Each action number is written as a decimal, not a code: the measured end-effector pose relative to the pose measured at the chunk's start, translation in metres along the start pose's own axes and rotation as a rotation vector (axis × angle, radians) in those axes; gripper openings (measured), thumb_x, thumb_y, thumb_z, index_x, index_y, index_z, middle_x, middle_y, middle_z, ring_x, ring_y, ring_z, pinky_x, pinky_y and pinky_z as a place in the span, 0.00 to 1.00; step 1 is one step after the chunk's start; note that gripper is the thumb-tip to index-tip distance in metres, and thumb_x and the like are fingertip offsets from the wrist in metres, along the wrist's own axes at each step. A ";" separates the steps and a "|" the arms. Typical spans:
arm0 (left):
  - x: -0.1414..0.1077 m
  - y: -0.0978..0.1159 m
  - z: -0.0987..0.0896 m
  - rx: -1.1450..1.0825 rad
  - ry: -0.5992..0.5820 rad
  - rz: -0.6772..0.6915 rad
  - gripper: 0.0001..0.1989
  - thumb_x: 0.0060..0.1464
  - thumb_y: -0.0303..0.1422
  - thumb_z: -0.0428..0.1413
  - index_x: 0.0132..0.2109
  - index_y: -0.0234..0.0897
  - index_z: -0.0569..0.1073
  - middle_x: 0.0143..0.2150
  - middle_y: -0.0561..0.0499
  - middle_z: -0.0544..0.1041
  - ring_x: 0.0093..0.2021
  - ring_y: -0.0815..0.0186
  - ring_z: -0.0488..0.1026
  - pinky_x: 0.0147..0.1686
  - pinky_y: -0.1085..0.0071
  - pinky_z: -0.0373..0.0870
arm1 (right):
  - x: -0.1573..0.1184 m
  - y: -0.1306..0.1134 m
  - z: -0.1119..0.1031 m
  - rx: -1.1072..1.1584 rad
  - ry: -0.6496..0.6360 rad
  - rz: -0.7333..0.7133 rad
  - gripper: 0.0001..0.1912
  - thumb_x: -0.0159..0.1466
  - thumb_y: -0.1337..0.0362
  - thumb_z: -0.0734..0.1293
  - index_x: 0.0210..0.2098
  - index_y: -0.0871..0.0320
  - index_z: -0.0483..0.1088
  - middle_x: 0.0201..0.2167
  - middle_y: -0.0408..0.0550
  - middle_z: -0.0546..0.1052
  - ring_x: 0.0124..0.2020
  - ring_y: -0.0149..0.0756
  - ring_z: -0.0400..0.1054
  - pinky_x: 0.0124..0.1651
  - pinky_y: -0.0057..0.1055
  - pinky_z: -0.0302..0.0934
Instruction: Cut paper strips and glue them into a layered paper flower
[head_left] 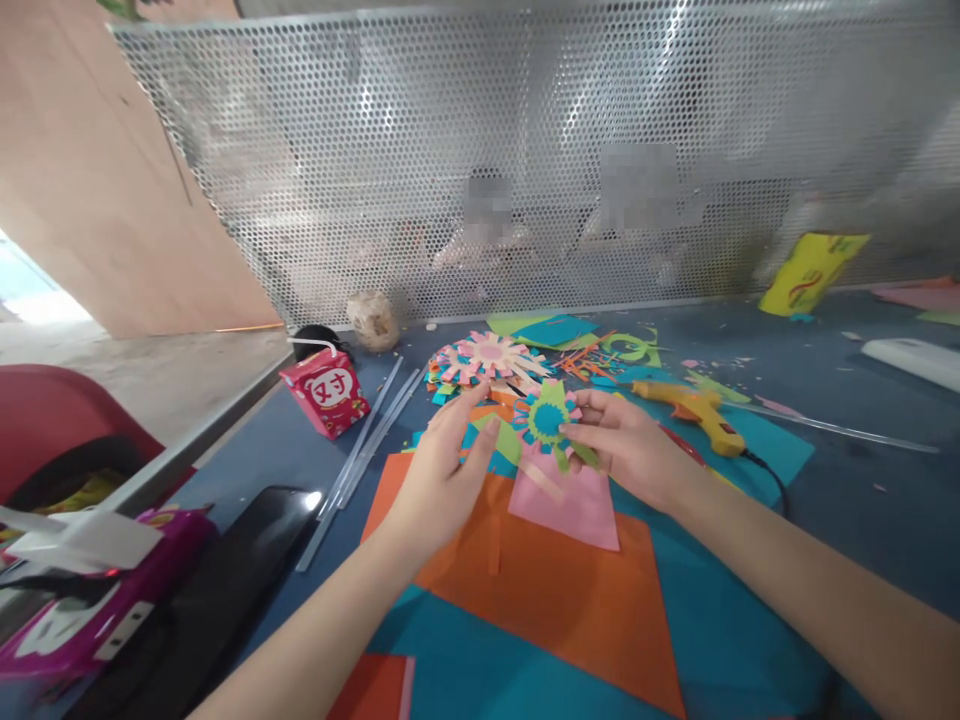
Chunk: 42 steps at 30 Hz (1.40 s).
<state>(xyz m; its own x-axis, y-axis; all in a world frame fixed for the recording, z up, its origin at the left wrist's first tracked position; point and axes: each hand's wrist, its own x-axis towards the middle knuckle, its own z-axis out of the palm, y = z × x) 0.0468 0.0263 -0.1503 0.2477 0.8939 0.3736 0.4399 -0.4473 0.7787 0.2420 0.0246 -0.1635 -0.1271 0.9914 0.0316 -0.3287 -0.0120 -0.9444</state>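
Sitting between the hands (611,440), paper flower (550,417), right fingers gripping its edge

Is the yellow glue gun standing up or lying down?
Lying down: the yellow glue gun is on its side, body and handle both spread flat along the tabletop and blue sheet.

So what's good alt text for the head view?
The right hand holds a flower-shaped blue, green and pink cutout, the open left hand beside it. Below lie a pink sheet and an orange sheet; a yellow glue gun is at right.
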 end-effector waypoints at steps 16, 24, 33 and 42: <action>0.009 -0.002 0.008 -0.837 -0.154 -0.516 0.18 0.54 0.36 0.52 0.50 0.33 0.71 0.41 0.42 0.76 0.41 0.61 0.72 0.35 0.70 0.67 | -0.002 0.007 -0.001 -0.160 0.000 0.080 0.15 0.47 0.65 0.73 0.32 0.58 0.66 0.28 0.42 0.75 0.27 0.31 0.71 0.26 0.27 0.67; 0.010 -0.006 0.013 -0.950 -0.163 -0.558 0.14 0.54 0.36 0.53 0.44 0.34 0.75 0.31 0.48 0.74 0.32 0.68 0.71 0.29 0.74 0.67 | -0.004 0.003 0.008 -0.236 0.071 0.096 0.15 0.46 0.67 0.72 0.30 0.58 0.64 0.27 0.41 0.74 0.27 0.31 0.71 0.25 0.26 0.68; 0.012 -0.011 0.017 -0.926 -0.145 -0.622 0.12 0.51 0.37 0.56 0.41 0.33 0.75 0.30 0.48 0.73 0.31 0.68 0.72 0.30 0.73 0.66 | -0.007 0.005 0.012 -0.287 0.108 0.073 0.15 0.47 0.68 0.71 0.31 0.56 0.62 0.27 0.40 0.74 0.26 0.31 0.71 0.26 0.28 0.70; 0.010 -0.010 0.014 -0.931 -0.143 -0.531 0.15 0.46 0.39 0.59 0.39 0.33 0.75 0.28 0.49 0.73 0.30 0.67 0.71 0.28 0.73 0.65 | -0.006 0.006 0.011 -0.289 0.069 0.023 0.21 0.41 0.61 0.75 0.29 0.55 0.61 0.26 0.40 0.75 0.27 0.34 0.72 0.26 0.31 0.70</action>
<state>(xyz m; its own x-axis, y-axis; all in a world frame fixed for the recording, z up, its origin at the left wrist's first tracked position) 0.0574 0.0393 -0.1611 0.3437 0.9286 -0.1399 -0.2931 0.2476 0.9235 0.2306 0.0174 -0.1661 -0.0646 0.9979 -0.0039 -0.0447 -0.0068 -0.9990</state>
